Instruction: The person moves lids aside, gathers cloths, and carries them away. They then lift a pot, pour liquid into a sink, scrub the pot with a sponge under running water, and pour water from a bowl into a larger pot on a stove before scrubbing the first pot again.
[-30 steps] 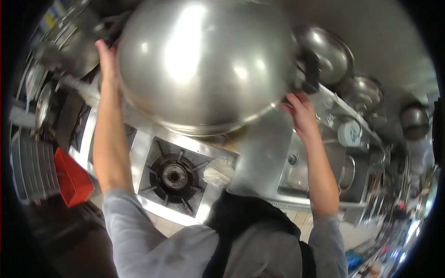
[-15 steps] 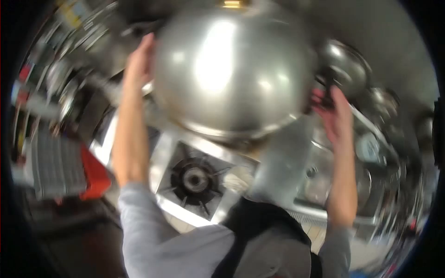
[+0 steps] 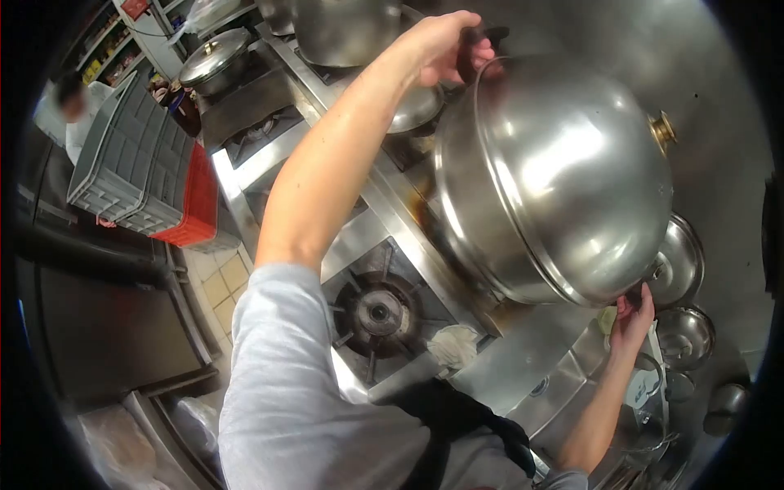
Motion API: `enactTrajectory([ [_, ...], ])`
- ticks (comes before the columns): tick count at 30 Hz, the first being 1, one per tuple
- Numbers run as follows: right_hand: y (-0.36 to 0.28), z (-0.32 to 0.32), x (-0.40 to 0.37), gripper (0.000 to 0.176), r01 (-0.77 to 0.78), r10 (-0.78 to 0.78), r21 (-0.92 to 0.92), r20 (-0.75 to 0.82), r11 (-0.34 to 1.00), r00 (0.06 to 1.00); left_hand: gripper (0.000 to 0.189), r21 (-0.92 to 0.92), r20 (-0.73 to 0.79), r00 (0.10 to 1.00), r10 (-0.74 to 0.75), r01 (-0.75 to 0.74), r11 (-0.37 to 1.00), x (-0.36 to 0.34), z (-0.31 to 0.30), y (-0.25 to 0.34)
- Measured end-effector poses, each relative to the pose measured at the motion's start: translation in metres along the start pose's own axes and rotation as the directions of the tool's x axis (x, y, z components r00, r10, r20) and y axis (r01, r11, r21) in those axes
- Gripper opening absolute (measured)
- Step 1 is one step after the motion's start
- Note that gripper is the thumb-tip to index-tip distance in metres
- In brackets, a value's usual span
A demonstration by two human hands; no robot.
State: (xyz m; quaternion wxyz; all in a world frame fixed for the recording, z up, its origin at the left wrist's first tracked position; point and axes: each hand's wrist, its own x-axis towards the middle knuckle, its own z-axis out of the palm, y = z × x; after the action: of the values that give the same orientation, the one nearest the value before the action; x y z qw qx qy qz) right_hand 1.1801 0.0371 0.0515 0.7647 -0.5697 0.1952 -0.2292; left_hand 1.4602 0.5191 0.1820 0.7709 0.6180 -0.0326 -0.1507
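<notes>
A large, shiny steel pot with a domed lid and brass knob fills the upper right. My left hand is closed around a dark handle at its far side. At the near side, the fingers of my right hand are closed on another dark handle, partly hidden by the pot. Below the pot runs the back of the stove; whether its base touches anything cannot be made out. A gas burner with a black grate lies in front, and a crumpled white cloth is beside it.
More pots and a lidded pan stand on the far burners. Grey and red crates are stacked at left, near another person. A steel sink lies at right, with lids and bowls along the wall.
The pot has gone from the upper middle to the right, both hands still on it. My left arm now reaches farther across. The view has turned, bringing crates and another person into sight.
</notes>
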Motion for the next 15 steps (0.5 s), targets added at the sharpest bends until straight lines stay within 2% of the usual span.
enactTrajectory([
  [3, -0.017, -0.003, 0.000, 0.026, 0.029, -0.028, -0.015, 0.083, 0.999, 0.996, 0.041, -0.007, -0.039, 0.999, 0.026, -0.027, 1.000, 0.013, -0.008, -0.020],
  [4, -0.023, -0.005, -0.004, 0.027, 0.029, -0.027, -0.025, 0.111, 0.999, 0.994, 0.041, -0.132, -0.035, 0.999, 0.015, -0.020, 0.991, 0.017, -0.004, -0.032],
  [6, -0.037, 0.008, -0.011, 0.028, 0.070, -0.069, -0.029, 0.046, 0.997, 0.997, 0.042, -0.366, -0.042, 0.999, 0.015, -0.030, 0.930, 0.024, 0.006, -0.046],
  [8, -0.047, 0.016, -0.013, 0.030, 0.110, -0.109, -0.032, 0.038, 0.993, 0.993, 0.038, -0.481, -0.185, 0.982, 0.043, -0.128, 0.867, 0.035, 0.019, -0.063],
  [11, -0.053, 0.008, -0.015, 0.033, 0.178, -0.175, -0.031, 0.072, 0.984, 0.982, 0.037, -0.544, -0.312, 0.950, 0.029, -0.204, 0.814, 0.043, 0.027, -0.076],
  [15, -0.054, 0.010, -0.022, 0.033, 0.183, -0.181, -0.060, 0.040, 0.981, 0.983, 0.034, -0.574, -0.277, 0.960, 0.034, -0.193, 0.795, 0.034, 0.027, -0.074],
])
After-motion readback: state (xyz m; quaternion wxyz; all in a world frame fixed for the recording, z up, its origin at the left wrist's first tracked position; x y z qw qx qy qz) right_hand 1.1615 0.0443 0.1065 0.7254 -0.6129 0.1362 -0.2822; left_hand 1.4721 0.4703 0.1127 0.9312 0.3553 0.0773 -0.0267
